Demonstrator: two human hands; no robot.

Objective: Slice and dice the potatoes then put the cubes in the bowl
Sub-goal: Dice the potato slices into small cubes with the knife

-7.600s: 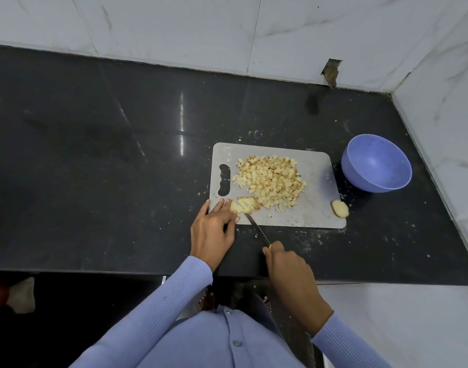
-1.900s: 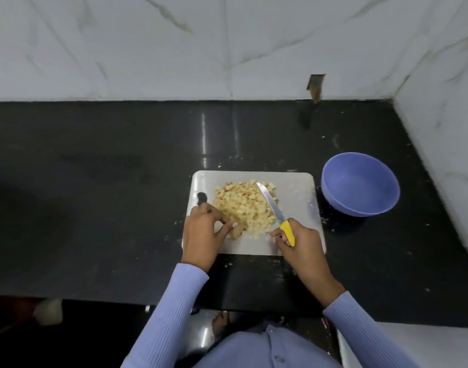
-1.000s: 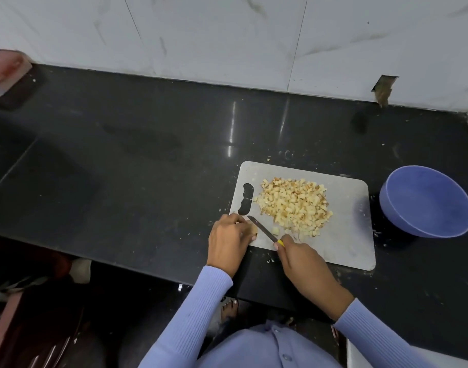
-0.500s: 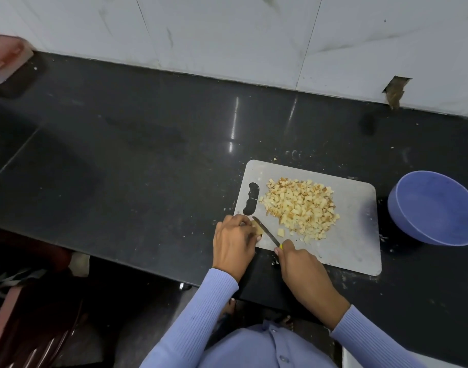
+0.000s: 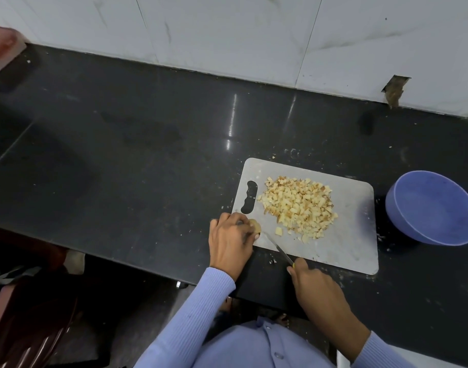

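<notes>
Dicing the last potato piece at the board's near-left corner

The person's left hand (image 5: 231, 241) pinches a small potato piece (image 5: 255, 226) with curled fingers at the near-left corner of the cutting board (image 5: 352, 235). The right hand (image 5: 316, 286) is closed around the knife (image 5: 276, 247), and the thin blade points toward that piece. A pile of cubes (image 5: 299, 208) lies in the middle of the board, with one cube (image 5: 279, 231) apart near the blade. The bowl (image 5: 435, 208) stands on the bench just beside the board's right edge and looks empty. I judge the cutting is almost finished. Next, the blade must come down through the held piece, close to the fingertips, so care is needed; then the cubes go to the bowl.
</notes>
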